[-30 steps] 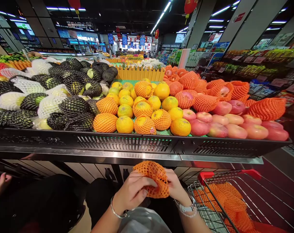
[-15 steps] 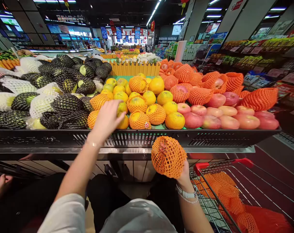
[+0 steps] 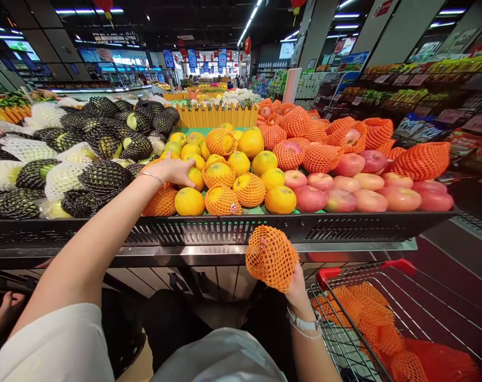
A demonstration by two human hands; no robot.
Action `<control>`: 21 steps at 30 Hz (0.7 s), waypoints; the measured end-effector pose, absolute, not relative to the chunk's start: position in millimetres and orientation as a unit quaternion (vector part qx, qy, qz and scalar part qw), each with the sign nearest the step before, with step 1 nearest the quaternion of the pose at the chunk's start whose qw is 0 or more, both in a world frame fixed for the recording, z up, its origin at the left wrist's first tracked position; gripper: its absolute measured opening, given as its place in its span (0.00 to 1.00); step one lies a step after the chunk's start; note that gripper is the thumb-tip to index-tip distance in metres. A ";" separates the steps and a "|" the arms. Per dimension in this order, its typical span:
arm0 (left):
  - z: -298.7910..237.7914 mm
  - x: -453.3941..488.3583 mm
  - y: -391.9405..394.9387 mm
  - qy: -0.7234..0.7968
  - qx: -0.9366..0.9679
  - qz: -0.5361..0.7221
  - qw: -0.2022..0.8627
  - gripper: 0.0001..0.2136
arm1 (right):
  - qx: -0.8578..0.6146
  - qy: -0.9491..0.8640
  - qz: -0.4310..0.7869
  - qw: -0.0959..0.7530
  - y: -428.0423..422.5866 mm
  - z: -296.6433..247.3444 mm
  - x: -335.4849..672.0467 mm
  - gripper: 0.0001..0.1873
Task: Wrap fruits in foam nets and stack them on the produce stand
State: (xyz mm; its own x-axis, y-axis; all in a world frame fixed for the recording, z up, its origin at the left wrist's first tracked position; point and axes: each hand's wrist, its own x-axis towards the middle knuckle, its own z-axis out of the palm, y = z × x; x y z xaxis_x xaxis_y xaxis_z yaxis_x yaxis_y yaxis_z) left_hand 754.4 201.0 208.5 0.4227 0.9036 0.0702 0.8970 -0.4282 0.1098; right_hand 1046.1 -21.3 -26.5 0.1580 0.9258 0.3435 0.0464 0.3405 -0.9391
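My left hand rests over the left part of the pile of yellow-orange oranges, thumb and fingers spread; some fingertips are hidden among the fruit. Right beside the thumb is a bare orange. Below it, at the front of the pile, sits another bare orange, next to an orange in a foam net with a red sticker. In front of the display edge, my right hand holds an orange foam net sleeve. Fingertips seem to show through its mesh, and no fruit is visible inside.
Dark-netted green fruit fills the left of the black display tray. Apples lie to the right, some in red-orange nets. A shopping cart with foam nets stands at lower right. Another person's hand shows at far left.
My left hand has moved left and lower onto the oranges, its fingers reaching in among them. My right hand still holds the foam net, almost in place. The view has shifted slightly.
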 end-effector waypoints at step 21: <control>87.1 765.7 11.3 0.293 0.493 0.451 0.684 0.36 | -0.368 -0.706 0.261 0.545 -19.5 14.0 993.2 0.34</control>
State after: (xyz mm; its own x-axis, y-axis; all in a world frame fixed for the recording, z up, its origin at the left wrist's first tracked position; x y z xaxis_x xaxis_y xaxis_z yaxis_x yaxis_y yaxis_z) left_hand 765.7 11.3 87.1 0.4219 0.9056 0.0423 -0.3275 0.1088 0.9386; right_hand 993.2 -19.5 14.0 -0.1340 0.8052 0.5777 0.2356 0.5921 -0.7707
